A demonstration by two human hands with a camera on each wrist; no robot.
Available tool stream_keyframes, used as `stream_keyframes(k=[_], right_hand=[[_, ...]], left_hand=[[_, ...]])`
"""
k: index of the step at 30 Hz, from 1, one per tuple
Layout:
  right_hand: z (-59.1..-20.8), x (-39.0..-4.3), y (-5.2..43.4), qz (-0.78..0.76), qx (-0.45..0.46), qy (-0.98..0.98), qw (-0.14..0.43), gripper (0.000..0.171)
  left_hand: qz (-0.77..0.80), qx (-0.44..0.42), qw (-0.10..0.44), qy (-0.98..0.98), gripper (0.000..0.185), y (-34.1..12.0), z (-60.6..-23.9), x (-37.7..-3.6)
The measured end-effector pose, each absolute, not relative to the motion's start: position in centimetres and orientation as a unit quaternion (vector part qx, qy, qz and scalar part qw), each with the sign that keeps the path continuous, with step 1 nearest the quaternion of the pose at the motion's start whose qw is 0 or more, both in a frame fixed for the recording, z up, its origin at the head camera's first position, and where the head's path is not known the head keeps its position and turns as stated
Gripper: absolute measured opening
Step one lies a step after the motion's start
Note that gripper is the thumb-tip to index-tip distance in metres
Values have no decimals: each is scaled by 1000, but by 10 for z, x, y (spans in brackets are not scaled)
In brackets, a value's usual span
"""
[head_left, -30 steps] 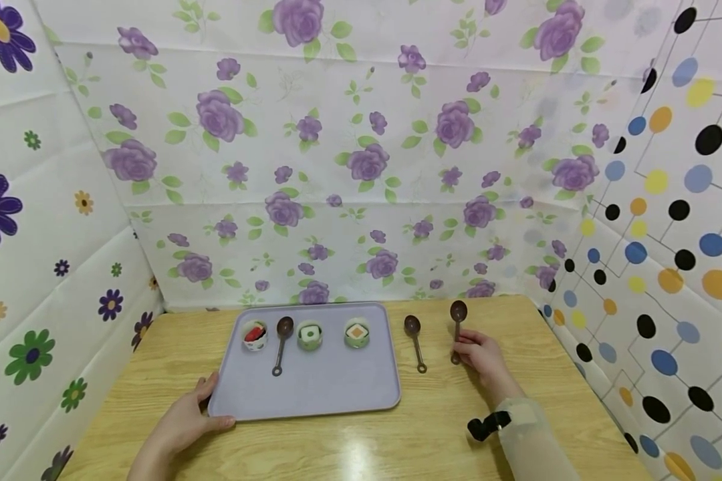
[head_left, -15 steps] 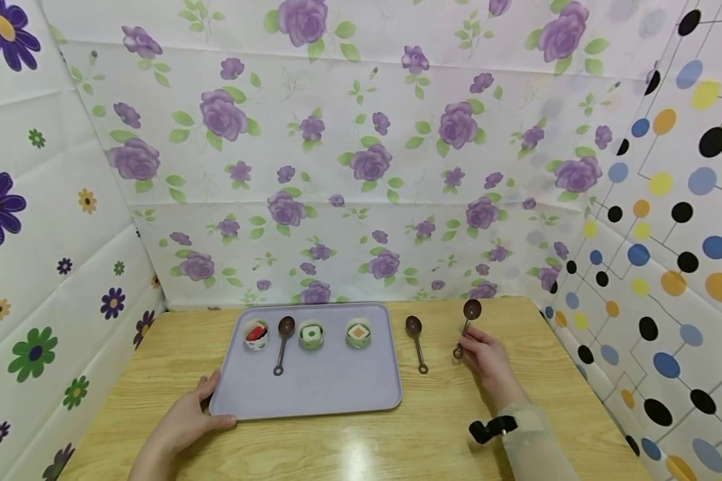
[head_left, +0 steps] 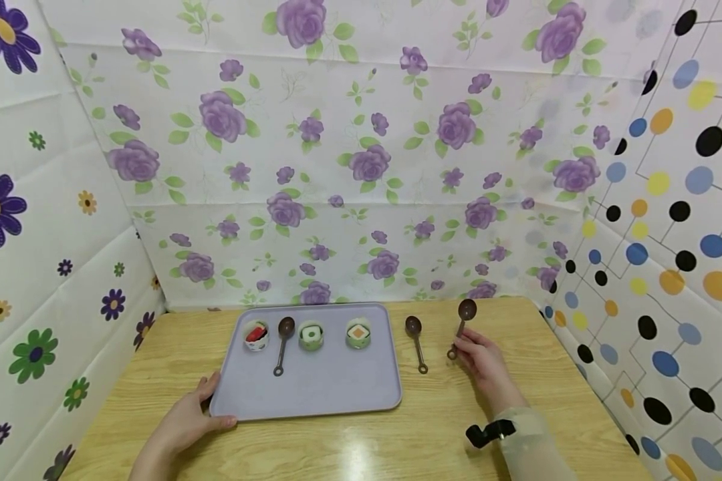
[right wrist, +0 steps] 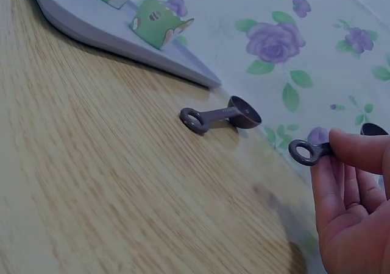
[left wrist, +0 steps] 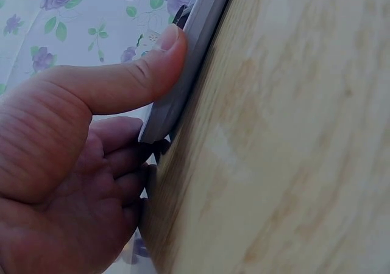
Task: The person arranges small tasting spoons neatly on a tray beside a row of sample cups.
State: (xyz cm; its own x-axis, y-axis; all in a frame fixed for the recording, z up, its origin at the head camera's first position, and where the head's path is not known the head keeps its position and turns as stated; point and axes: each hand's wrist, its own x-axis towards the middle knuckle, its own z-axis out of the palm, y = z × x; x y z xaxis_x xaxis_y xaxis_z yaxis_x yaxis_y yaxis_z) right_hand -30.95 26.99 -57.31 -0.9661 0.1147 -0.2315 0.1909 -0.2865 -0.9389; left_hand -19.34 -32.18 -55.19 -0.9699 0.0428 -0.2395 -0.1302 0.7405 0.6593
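A brown measuring spoon (head_left: pixel 466 310) with a ring at its handle end is pinched between thumb and fingers of my right hand (head_left: pixel 485 361), bowl pointing away from me. In the right wrist view the handle ring (right wrist: pixel 303 152) sticks out past the thumb, over the table. A second measuring spoon (head_left: pixel 416 344) lies on the table to its left. My left hand (head_left: pixel 183 419) holds the near left corner of a lilac tray (head_left: pixel 307 401), thumb on the front edge and fingers along the left side. The left wrist view shows the thumb (left wrist: pixel 140 82) against the tray's rim.
On the tray stand a white patterned cup (head_left: pixel 255 344) with red and dark pieces and two green cups (head_left: pixel 310 335) (head_left: pixel 357 334) with white-topped pieces. A third measuring spoon (head_left: pixel 282 347) lies between them. Patterned cloth (head_left: pixel 361 167) walls in the wooden table (head_left: pixel 337 447) behind and at both sides.
The right hand has tilted the measuring spoon's bowl to the right, then shifted slightly back left; its handle end has swung left and up. The left hand and tray stay put.
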Motion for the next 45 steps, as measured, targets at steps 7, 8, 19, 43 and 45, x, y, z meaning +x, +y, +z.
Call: stream_keyframes(k=[7,8,19,43,45], right_hand=[[-573,-307,260,-794,118,595,36,61],[-573,-307,259,-790,118,600,36,61],[-572,-301,236,-786,104,608,43,60],[-573,-290,174,-792,63,603,66,47],[-572,-289,169,-792,62,604,66,46]], left_hand=[[358,-24,117,926,130,-323,-555,-194],[353,-21,114,928,130,-323,-555,-194],[371,-26,121,921,132,-325,-557,-195],[369,-23,117,922,131,-325,-557,-195],[371,-24,117,921,131,-325,-558,-195]])
